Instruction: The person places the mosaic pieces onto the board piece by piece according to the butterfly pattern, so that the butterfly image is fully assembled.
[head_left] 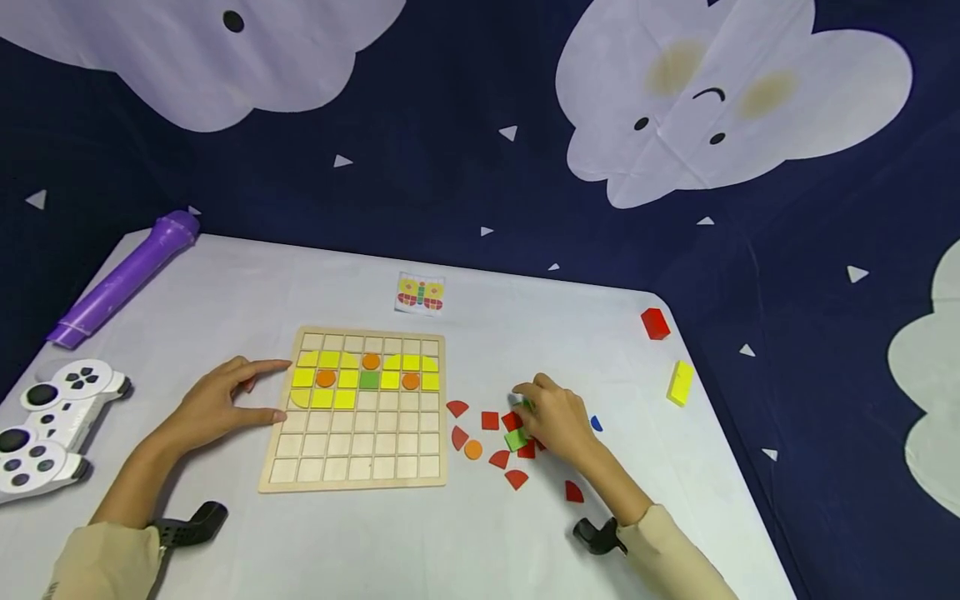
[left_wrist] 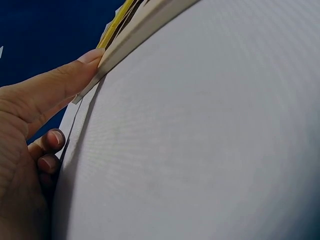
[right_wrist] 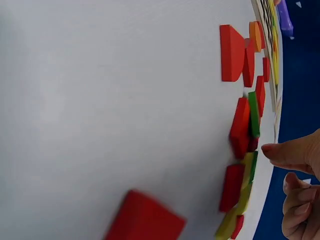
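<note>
My left hand [head_left: 213,404] rests at the left edge of a wooden grid board [head_left: 352,490], its thumb and index finger straight and spread against the frame; the left wrist view shows the thumb [left_wrist: 65,82] at the rim. Yellow pieces [head_left: 343,398], orange discs [head_left: 326,378] and one green square [head_left: 369,380] lie in its upper rows. Right of the board, my right hand [head_left: 555,421] reaches into loose pieces, fingers bent down by a green piece [head_left: 527,404]. In the right wrist view, its thumb [right_wrist: 285,152] is close to them; I cannot tell whether it pinches one.
A butterfly pattern card [head_left: 420,293] lies behind the board. Red quarter-circles [head_left: 516,478], red squares [head_left: 490,420] and an orange disc [head_left: 472,450] are scattered nearby. A purple tube [head_left: 127,279] and white game controller [head_left: 56,425] lie left; red [head_left: 655,323] and yellow [head_left: 680,383] blocks right.
</note>
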